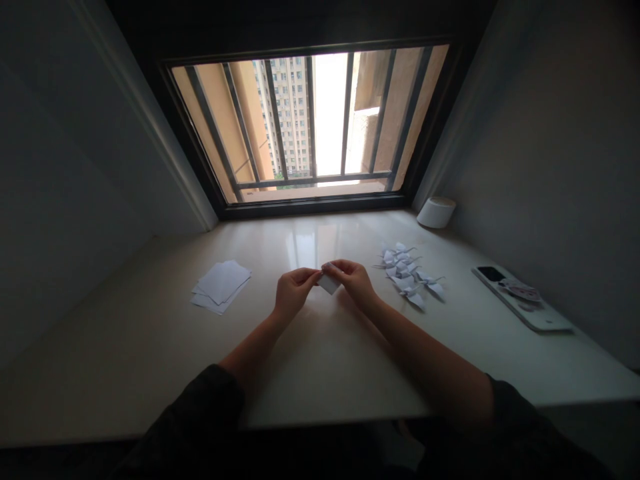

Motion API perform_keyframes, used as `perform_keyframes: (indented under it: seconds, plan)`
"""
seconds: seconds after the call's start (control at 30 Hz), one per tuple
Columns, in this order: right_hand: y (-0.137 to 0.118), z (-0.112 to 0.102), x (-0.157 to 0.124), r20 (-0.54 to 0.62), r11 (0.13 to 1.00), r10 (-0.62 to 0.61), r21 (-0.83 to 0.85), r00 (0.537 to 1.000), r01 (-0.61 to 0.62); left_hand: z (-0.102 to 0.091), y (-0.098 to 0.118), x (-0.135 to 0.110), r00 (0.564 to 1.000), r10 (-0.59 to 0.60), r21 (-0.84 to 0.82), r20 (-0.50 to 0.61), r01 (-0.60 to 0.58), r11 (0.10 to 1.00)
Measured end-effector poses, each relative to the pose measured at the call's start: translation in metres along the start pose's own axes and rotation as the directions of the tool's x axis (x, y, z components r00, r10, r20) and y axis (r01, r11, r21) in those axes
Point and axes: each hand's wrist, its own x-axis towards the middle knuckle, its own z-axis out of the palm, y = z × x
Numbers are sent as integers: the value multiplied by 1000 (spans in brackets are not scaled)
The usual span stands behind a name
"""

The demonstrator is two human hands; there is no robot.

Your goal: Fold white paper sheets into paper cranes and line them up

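Observation:
Between my two hands, just above the pale sill, is a small folded piece of white paper [329, 284]. My left hand [295, 288] pinches its left edge between thumb and fingers. On the other side my right hand [353, 279] is closed on its upper right part, thumb on top. The fingertips hide the paper's upper edge. To the right lies a cluster of several folded paper cranes [401, 268], close together. Off to the left rests a loose stack of white paper sheets [221, 285], slightly fanned out.
The pale windowsill [310, 373] ends at a front edge near my forearms. A phone in a case [523, 298] lies at the right by the wall. A white roll or cup-like object [436, 213] stands in the back right corner. Behind is a barred window [313, 127].

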Motion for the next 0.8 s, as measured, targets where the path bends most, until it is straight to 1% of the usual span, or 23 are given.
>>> perform_keyframes:
  seconds: [0.1, 0.23, 0.33, 0.43, 0.5, 0.63, 0.73, 0.8]
  plan:
    - [2, 1, 0, 5, 1000, 3, 16, 1000, -4, 0, -1, 0, 1000, 8, 29, 12, -9, 1000]
    - [3, 1, 1, 0, 999, -33, 9, 999, 33, -1, -3, 1, 999, 12, 79, 40, -16, 997]
    - [3, -1, 2, -35, 989, -92, -124, 995, 87, -1, -4, 2, 999, 10, 104, 53, -16, 994]
    - [1, -3, 3, -49, 948, -171, -281, 984, 151, -2, -5, 2, 998, 0, 118, 61, -7, 993]
    - [2, -3, 4, -56, 938, -178, -313, 983, 151, -2, -5, 2, 998, -5, 119, 70, -3, 993]
    - [7, -3, 4, -75, 960, -122, -264, 990, 99, -3, -4, 2, 996, -12, 125, 85, 1, 992]
    - [8, -3, 3, -55, 971, -126, -213, 990, 112, -3, -4, 2, 996, -23, 125, 84, 12, 992]
    - [6, -4, 4, -52, 973, -138, -194, 989, 125, -3, -5, 3, 998, -21, 123, 62, 13, 992]
